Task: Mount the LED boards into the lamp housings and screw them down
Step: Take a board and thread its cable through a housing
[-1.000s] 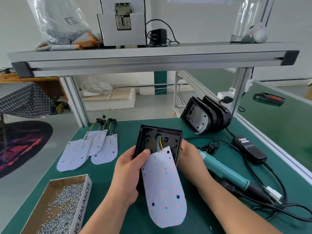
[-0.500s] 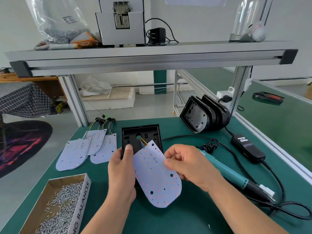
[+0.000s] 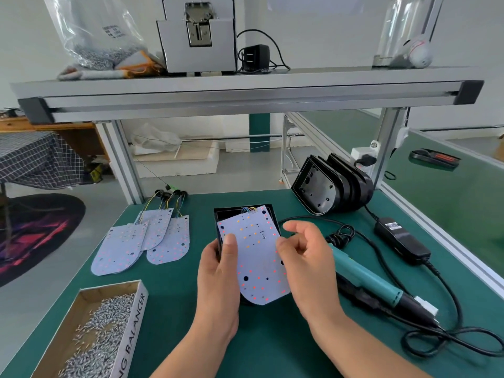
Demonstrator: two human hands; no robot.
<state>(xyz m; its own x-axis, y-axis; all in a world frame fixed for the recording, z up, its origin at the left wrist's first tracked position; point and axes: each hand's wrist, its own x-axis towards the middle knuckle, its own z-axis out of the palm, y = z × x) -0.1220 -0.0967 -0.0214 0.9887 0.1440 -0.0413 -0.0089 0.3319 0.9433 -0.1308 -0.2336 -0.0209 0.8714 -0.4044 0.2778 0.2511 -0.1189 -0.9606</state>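
Note:
A white LED board (image 3: pixel 256 255) with coloured dots and short wires at its top lies over a black lamp housing (image 3: pixel 231 211) on the green mat. My left hand (image 3: pixel 218 274) grips the housing's left side, thumb on the board's left edge. My right hand (image 3: pixel 305 257) sits at the board's right edge with curled fingers and the thumb on the board. It hides that side of the housing. A box of screws (image 3: pixel 95 336) stands at the front left. The teal electric screwdriver (image 3: pixel 368 279) lies just right of my right hand.
Three spare LED boards (image 3: pixel 141 241) lie fanned out at the left. A stack of black housings (image 3: pixel 327 189) leans at the back right. A black power adapter (image 3: pixel 401 238) and its looping cables run along the right. An aluminium shelf (image 3: pixel 245 88) hangs overhead.
The housing was tilted up and has been laid flat on the mat. The board has swung from hanging in front of it to lying over it, and my right hand moved onto its right edge.

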